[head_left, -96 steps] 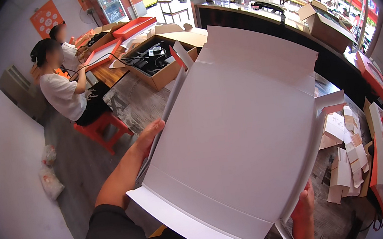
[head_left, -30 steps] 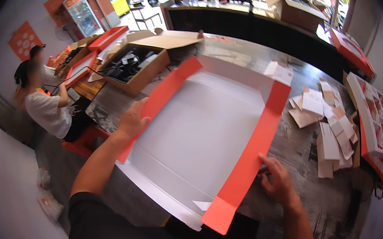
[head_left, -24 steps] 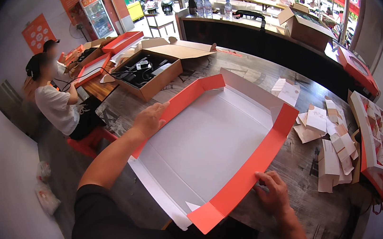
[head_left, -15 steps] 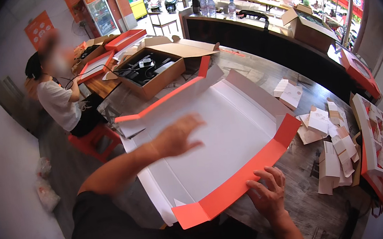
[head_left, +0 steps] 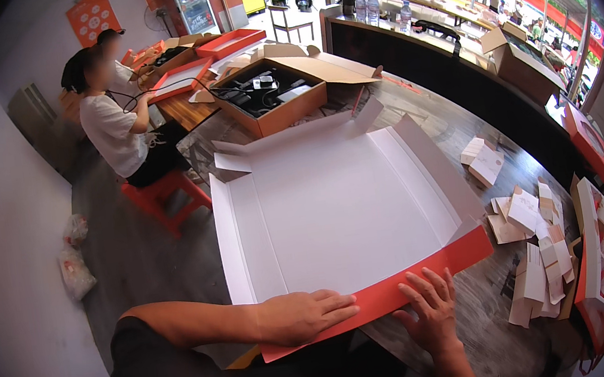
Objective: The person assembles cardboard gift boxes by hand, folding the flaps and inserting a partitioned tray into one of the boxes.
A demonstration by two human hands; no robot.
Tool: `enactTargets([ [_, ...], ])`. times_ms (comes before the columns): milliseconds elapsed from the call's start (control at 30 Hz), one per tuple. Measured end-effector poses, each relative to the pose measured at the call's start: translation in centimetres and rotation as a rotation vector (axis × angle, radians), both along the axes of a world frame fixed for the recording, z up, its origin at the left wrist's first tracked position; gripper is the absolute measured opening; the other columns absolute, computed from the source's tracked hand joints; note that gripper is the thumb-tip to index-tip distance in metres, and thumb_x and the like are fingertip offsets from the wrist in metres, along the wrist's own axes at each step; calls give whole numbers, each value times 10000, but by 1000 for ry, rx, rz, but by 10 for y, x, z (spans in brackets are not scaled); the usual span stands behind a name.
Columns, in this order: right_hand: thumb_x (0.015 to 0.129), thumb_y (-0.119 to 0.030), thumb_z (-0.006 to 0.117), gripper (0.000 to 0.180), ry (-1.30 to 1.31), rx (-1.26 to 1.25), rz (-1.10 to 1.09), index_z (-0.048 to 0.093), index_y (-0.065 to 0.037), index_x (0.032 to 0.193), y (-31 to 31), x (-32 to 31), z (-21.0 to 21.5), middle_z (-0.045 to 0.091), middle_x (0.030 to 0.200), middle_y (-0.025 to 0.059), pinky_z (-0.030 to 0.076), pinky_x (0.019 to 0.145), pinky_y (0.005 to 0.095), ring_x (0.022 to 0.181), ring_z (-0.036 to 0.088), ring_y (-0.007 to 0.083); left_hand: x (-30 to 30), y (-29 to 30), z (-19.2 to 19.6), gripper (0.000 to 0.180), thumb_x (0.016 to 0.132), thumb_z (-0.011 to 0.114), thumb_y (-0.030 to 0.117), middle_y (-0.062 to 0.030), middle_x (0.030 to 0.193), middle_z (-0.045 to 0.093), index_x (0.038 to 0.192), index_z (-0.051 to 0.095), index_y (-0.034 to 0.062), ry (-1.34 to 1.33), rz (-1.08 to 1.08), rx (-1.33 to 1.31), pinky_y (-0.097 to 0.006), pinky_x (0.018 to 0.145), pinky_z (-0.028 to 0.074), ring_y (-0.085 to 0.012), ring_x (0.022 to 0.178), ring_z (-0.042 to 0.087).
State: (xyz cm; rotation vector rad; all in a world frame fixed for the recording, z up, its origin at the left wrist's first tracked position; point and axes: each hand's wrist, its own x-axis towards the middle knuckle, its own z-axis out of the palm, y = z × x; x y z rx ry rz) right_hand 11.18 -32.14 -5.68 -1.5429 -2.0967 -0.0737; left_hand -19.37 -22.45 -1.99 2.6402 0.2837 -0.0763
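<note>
A large cardboard box blank (head_left: pixel 335 214), white inside and orange-red outside, lies spread on the table in front of me. Its near flap shows the orange-red face, and the far flap stands partly raised with a white side. My left hand (head_left: pixel 306 316) rests flat on the near flap, fingers stretched to the right along it. My right hand (head_left: pixel 430 307) touches the same flap farther right, its fingers spread and the thumb apart. Neither hand grips the cardboard.
Small folded white cartons (head_left: pixel 529 228) lie in a loose pile on the right. Beside them stands a divided orange-red box (head_left: pixel 598 250). Beyond the blank is an open brown carton (head_left: pixel 278 116) of black devices and cables. Two people sit at the left, one on a red stool (head_left: pixel 164 201).
My left hand has come down from above the blank onto its near flap. The far flap has dropped outward, and the view has shifted left.
</note>
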Motion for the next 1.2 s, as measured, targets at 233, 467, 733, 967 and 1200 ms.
enactTargets([
  [233,834,-214,772,404,-65,8,-112,713,-143,1228,8,11,-13,657,1378,51,229,1247,671,1372,532,335,-25,10,13,710,930,696,188,-191,1627,411,1556,418,2,166,-40,-23,-410,1184,419,-338,1442,473],
  [467,928,-259,702,213,-139,108,-90,729,-137,1101,6,-8,-3,734,1163,8,396,1127,551,1167,653,241,-39,3,65,636,931,754,369,-161,1465,569,1412,541,12,521,19,307,-397,1017,506,-307,1335,558],
  [733,896,-381,765,327,16,88,-64,701,-114,1072,-3,-11,4,724,1028,16,434,976,450,995,666,237,-43,-30,29,330,889,690,182,-86,1033,708,1182,634,42,133,358,428,-407,860,516,-279,951,688],
  [967,864,-276,775,256,-60,210,-151,691,-123,1051,-1,-5,11,693,999,23,378,1046,516,1045,635,243,-45,-28,-1,308,808,706,107,-88,930,729,1111,692,55,-180,661,422,-422,862,511,-282,884,690],
  [1200,844,-263,790,255,31,158,-249,662,-102,995,-6,-7,4,686,994,73,410,1017,520,1035,626,298,-61,-24,-14,315,795,844,310,-27,974,734,1024,723,129,-318,700,536,-503,1074,412,-221,943,687],
])
